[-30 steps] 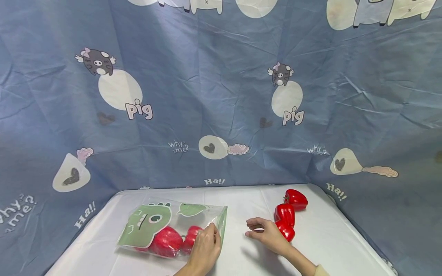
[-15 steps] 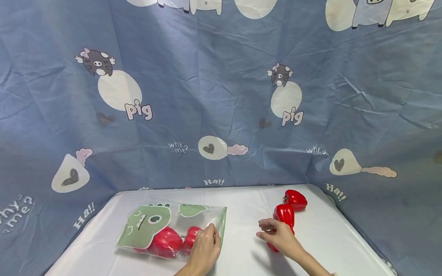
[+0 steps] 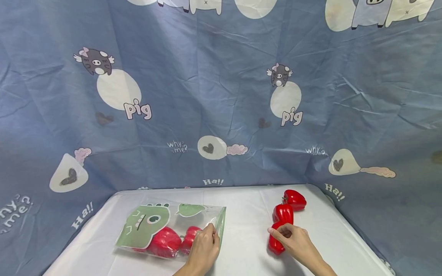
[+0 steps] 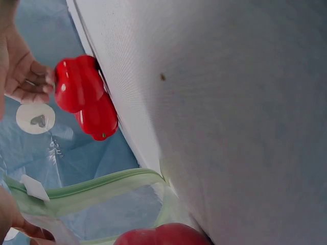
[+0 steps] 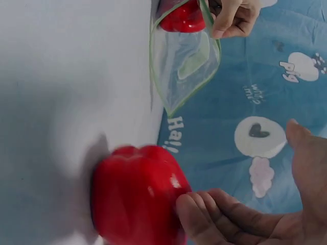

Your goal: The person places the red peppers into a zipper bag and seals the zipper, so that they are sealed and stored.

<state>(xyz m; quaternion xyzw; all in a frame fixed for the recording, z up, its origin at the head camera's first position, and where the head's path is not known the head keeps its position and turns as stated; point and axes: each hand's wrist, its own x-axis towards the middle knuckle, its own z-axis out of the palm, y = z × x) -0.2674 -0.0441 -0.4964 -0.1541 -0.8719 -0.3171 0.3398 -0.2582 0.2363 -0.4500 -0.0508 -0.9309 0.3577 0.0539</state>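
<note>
A clear zip bag with a green cartoon print [image 3: 143,226] lies on its side at the left. Red bell peppers [image 3: 165,243] show through its plastic. My left hand [image 3: 204,245] pinches the rim of the bag's mouth, which gapes in the right wrist view. My right hand [image 3: 300,245] is over the nearest loose red bell pepper [image 3: 275,245], fingers bent and thumb well apart. Its fingertips [image 5: 191,214] are at the pepper's side [image 5: 138,199]; whether they touch is hard to tell.
Behind the nearest pepper stand another red pepper [image 3: 283,212] and a further one [image 3: 294,199], in a row at the table's right. A white cloth covers the table [image 3: 241,230]. A blue printed curtain [image 3: 221,96] hangs behind and around it.
My right hand has moved right and come down to the nearest loose pepper. That pepper has not clearly moved. My left hand and the bag stay put.
</note>
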